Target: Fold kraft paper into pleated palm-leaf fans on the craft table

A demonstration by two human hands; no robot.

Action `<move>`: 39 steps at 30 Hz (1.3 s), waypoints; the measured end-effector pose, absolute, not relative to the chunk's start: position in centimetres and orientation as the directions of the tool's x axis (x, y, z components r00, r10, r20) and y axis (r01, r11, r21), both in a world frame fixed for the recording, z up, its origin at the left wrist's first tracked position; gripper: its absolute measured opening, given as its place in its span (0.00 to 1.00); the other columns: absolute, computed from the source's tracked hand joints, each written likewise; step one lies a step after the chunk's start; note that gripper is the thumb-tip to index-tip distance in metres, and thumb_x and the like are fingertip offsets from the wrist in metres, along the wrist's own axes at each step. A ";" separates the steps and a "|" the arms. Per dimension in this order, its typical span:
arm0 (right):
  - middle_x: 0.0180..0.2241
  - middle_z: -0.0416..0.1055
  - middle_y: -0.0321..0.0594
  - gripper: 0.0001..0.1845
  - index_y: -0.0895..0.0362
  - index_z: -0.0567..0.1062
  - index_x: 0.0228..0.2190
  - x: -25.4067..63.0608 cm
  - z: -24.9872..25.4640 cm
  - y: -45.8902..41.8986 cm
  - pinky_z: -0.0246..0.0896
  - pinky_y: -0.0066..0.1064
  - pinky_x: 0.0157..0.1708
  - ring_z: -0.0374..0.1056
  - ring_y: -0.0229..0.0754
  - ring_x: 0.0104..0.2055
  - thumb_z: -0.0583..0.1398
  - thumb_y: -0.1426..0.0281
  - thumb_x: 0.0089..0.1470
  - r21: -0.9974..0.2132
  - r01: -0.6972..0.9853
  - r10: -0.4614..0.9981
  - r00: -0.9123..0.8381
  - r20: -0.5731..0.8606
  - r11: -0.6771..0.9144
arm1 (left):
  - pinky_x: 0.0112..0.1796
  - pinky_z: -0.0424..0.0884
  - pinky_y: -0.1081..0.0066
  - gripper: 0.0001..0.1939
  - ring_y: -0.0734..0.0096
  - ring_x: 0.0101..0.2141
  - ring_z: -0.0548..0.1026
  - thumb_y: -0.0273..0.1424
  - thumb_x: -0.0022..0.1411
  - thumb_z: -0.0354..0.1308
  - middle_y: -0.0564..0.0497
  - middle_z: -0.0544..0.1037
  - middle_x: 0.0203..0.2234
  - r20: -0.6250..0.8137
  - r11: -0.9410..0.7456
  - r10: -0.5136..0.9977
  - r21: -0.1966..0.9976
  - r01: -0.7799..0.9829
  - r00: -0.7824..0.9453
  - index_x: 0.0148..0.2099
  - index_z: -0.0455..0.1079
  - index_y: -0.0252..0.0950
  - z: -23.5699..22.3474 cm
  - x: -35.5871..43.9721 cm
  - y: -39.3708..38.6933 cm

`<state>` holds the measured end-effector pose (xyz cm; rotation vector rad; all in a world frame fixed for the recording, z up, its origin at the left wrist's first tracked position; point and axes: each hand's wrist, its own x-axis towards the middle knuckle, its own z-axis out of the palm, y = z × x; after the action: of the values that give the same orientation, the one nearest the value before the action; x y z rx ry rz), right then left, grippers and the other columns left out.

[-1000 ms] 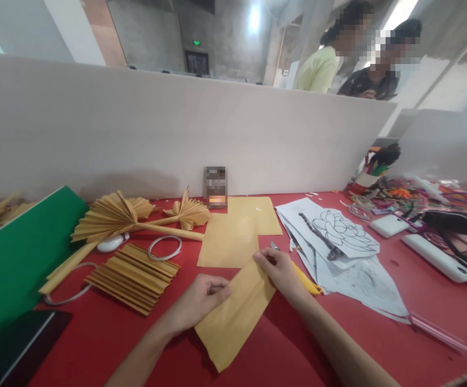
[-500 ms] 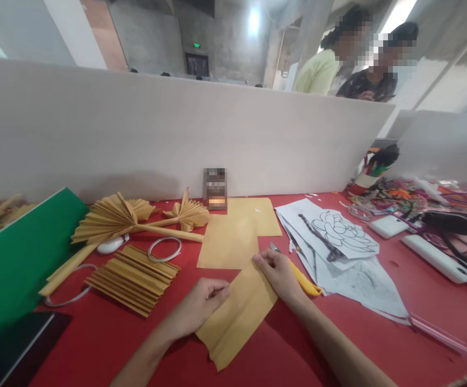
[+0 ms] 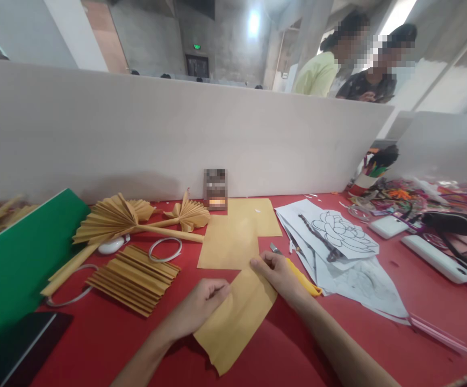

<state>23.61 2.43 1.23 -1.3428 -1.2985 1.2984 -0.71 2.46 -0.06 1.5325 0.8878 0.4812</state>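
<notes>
A creased sheet of brown kraft paper is held above or against the near middle of the red tabletop; contact with the surface cannot be told. Its left edge is pinched between thumb and curled fingers of the left hand; its far end is gripped likewise by the right hand, by which a yellow-handled knife is partly covered. Beyond, two overlapping flat kraft sheets are laid. To the left, an accordion-pleated sheet, a white cable loop and pleated paper fans are spread beside a green board. To the right, papers topped by a flower line drawing are stacked. The tabletop is bounded by a pale partition, above which a bare concrete wall, a lit green exit sign and two people are seen.
</notes>
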 end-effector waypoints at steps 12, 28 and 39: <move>0.23 0.62 0.31 0.26 0.54 0.66 0.24 23.3 0.7 2.3 0.48 0.29 0.25 0.57 0.36 0.25 0.66 0.47 0.54 -0.986 0.130 0.993 -0.038 -0.107 -0.102 | 0.26 0.53 0.73 0.25 0.74 0.26 0.57 0.52 0.72 0.51 0.57 0.60 0.25 -0.176 0.005 0.752 0.965 0.261 0.635 0.30 0.60 0.37 -0.4 -1.0 2.5; 0.23 0.61 0.31 0.27 0.55 0.67 0.26 22.8 -0.1 2.1 0.49 0.28 0.25 0.56 0.36 0.26 0.65 0.46 0.56 -0.990 0.124 0.997 -0.034 -0.074 -0.069 | 0.25 0.53 0.73 0.23 0.74 0.24 0.60 0.50 0.68 0.58 0.56 0.66 0.23 -0.213 0.129 0.739 0.976 0.175 0.639 0.32 0.68 0.34 -0.4 -0.6 2.2; 0.23 0.61 0.31 0.27 0.54 0.67 0.25 22.5 0.3 1.9 0.50 0.29 0.25 0.56 0.37 0.25 0.64 0.44 0.56 -0.987 0.156 0.999 -0.036 -0.041 -0.035 | 0.27 0.57 0.73 0.25 0.71 0.27 0.63 0.53 0.70 0.54 0.55 0.68 0.26 -0.172 0.061 0.768 0.978 0.198 0.616 0.32 0.66 0.36 0.3 -0.5 2.0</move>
<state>22.52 1.95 0.31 -1.3336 -1.3346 1.1883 -0.52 2.03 0.30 1.4830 0.8579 0.5237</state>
